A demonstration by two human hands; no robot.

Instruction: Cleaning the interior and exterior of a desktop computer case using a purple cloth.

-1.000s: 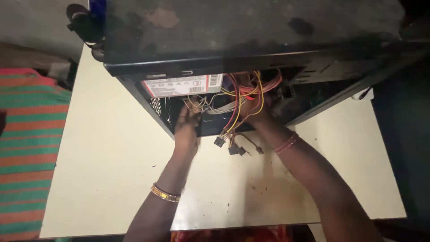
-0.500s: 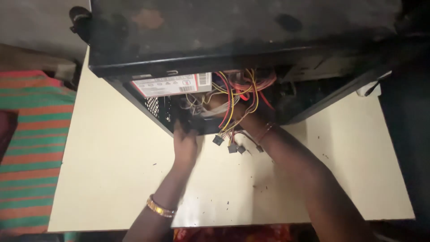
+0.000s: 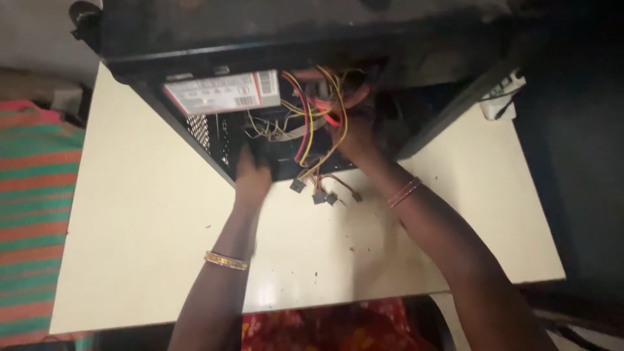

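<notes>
A striped cloth (image 3: 32, 214) lies at the left edge of the frame. The cream table (image 3: 143, 240) shows bare surface across its lower half. The left hand (image 3: 252, 174) sits at the open rim of the black computer case (image 3: 195, 52), upper centre — grip cannot be told. The right hand (image 3: 354, 140) reaches among the coloured wires (image 3: 312, 123) — fingers hidden.

Cream counter (image 3: 130, 214), smooth top, small dark specks scattered across it, glossy reflection near front edge. Left: green, red and orange striped cloth (image 3: 32, 221). Right: dark floor (image 3: 578, 162), dim. White power strip (image 3: 504, 94) at counter's far right corner.
</notes>
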